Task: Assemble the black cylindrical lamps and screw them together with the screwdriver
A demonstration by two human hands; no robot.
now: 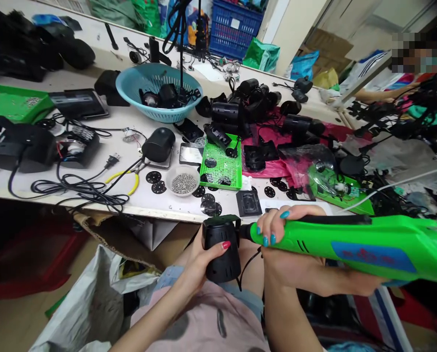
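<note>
My left hand (203, 256) is wrapped round a black cylindrical lamp housing (223, 261) with a bracket and a cord, held in front of the table edge above my lap. In my right hand (275, 226) is a green electric screwdriver (310, 239), its body running off to the right. The tool's dark tip meets the right side of the housing near the bracket; the exact contact point is hidden. Close by on the table edge lie a square black part (248, 203) and a bowl of small screws (184, 182).
A blue colander (130, 93) holds black parts. Nearby are a green perforated tray (239, 166), yellow-handled pliers (135, 183), a coiled cord (82, 188) and black housings on pink plastic (273, 168). A white sack (82, 298) stands below left. Another person's arm (383, 93) shows at upper right.
</note>
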